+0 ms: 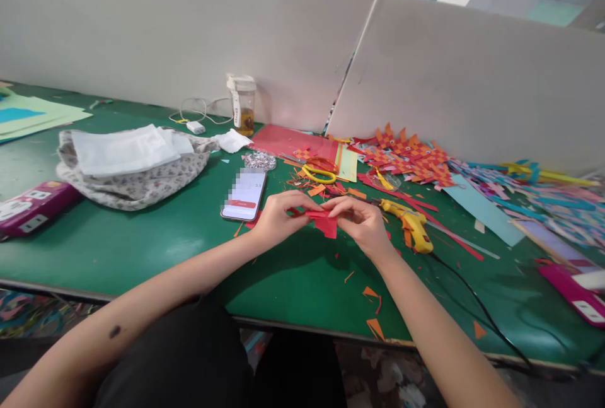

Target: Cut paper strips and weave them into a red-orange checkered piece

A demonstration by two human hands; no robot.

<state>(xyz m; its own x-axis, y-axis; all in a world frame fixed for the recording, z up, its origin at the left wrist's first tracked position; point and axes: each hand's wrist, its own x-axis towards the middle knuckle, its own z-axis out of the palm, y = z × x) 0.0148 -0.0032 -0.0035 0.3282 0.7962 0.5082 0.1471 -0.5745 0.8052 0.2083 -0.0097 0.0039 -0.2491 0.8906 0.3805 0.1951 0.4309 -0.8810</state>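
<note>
A small folded piece of red paper (327, 226) is held between both hands, above the green table. My left hand (283, 215) pinches its left end with thumb and fingers. From the other side my right hand (362, 222) pinches the right end, fingertips close to those of the left. A flap of the paper hangs down between them. Right beside my right hand lies a yellow glue gun (412, 225), its cord running off to the lower right. A phone (246, 193) rests on the table just left of my left hand.
Yellow-handled scissors (319, 173) lie among orange and red scraps behind the hands. Woven orange-red paper pieces (416, 159) and coloured strips (558, 200) pile up at right. A lidded bottle (243, 108), a patterned cloth (132, 190) and a purple power strip (45, 206) are at left.
</note>
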